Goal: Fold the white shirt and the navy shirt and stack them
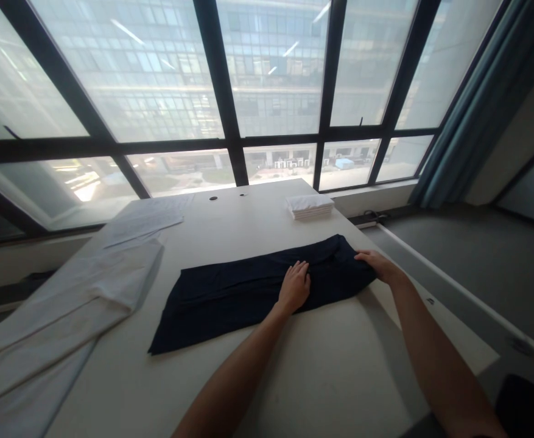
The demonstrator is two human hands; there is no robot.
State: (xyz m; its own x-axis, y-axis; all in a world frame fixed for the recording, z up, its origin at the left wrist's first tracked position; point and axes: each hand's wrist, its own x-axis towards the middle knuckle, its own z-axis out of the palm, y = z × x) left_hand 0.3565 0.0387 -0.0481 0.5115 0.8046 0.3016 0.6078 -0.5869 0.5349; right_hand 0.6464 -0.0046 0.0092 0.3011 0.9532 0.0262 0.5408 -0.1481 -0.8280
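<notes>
A long strip of folded dark navy cloth [230, 295] lies across the white table; whether it is trousers or another garment I cannot tell. My left hand [295, 286] rests flat on top of it, right of the middle, with fingers stretched out. At its right end, which is slightly raised off the table, my right hand [380, 266] grips the edge between thumb and fingers.
A neat stack of folded white cloth [310, 207] sits at the table's far right. White sheets of fabric [79, 292] spread along the left side. The white table [330, 377] ends near windows [276, 67]; a blue curtain [481, 109] hangs at right.
</notes>
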